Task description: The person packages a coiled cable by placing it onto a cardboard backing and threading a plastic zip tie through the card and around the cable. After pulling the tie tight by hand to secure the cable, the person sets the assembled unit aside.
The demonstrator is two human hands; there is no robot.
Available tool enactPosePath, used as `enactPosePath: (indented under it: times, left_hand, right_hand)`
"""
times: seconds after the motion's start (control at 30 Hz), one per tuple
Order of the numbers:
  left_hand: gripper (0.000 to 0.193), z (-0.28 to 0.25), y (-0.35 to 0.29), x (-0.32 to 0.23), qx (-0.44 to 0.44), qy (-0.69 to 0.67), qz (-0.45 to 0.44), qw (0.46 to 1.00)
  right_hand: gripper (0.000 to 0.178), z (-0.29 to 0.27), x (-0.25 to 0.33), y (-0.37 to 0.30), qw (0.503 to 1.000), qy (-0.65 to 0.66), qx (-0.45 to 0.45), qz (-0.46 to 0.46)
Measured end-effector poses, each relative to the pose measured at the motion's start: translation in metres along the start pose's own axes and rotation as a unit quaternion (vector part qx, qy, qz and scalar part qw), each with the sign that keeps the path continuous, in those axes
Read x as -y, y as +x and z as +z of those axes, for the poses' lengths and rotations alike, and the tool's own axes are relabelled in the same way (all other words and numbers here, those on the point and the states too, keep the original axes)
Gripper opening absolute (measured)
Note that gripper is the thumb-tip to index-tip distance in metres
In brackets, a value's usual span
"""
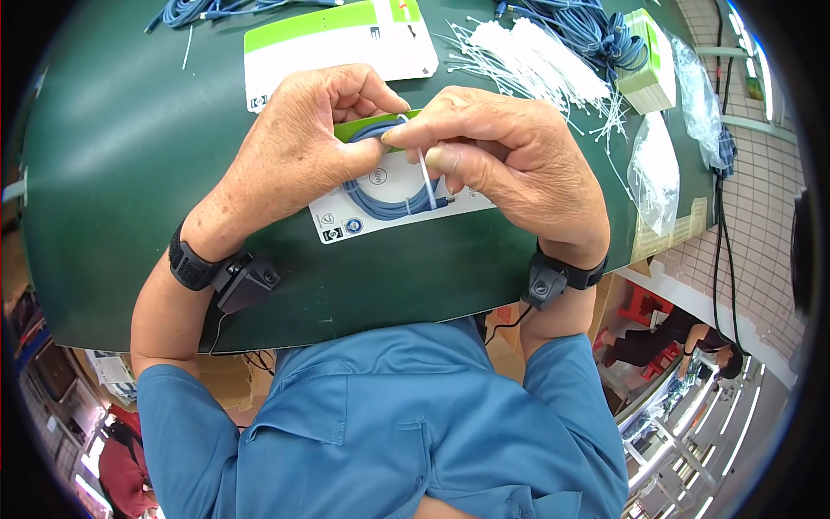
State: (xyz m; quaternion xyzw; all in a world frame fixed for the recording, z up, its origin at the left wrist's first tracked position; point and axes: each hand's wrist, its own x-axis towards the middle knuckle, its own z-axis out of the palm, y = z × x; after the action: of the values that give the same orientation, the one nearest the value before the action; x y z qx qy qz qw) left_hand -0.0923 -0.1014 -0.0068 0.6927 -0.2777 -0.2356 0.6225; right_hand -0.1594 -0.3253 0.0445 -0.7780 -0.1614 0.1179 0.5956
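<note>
The person wears a blue shirt (372, 406), and each wrist carries a strapped camera, one left (249, 281) and one right (546, 284). Just beyond them, over the near part of the green table (112, 173), both hands meet at a white card (333, 210) with a green top, which sits slightly turned between them. A blue cable (376, 208) lies coiled on its face. The left hand (290, 138) has its thumb over the coil and its other fingers curled at the card's top edge, clamped on the card. The right hand (527, 160) reaches in from the other side, forefinger and thumb slightly apart at a white tie (428, 186) that runs down across the coil's right side; whether they are clamped on it I cannot tell. The right forefinger's tip is at the left thumb. Farther off, a bag (653, 173) lies near the table's right edge, with another bag (692, 95) beyond it. More cards (337, 56) lie flat behind the hands, and loose ties (536, 60) spread in a heap to their right. Next to the heap stand stacked cards (648, 65), touching bundled cables (596, 35). More cables (181, 10) lie at the far left.
</note>
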Motion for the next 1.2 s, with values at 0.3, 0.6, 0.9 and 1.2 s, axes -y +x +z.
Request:
enactPosePath:
  times: [0.3,0.6,0.9,1.2]
  left_hand:
    - [0.031,0.0,0.0,-0.001,-0.024,0.012,0.019,0.999]
    - [0.026,-0.008,0.0,-0.008,-0.026,0.058,-0.017,0.998]
    - [0.024,-0.015,-0.001,-0.022,-0.029,-0.007,-0.016,0.999]
    - [0.025,-0.017,-0.002,-0.022,-0.038,0.009,0.034,0.999]
  right_hand:
    - [0.022,0.007,-0.002,-0.001,0.995,-0.064,-0.063,-0.051]
    - [0.021,0.016,-0.001,0.001,0.987,-0.106,-0.106,-0.063]
    - [0.026,0.022,-0.002,0.008,0.939,-0.222,-0.173,-0.2]
    - [0.031,0.024,-0.014,0.012,0.89,-0.29,-0.202,-0.289]
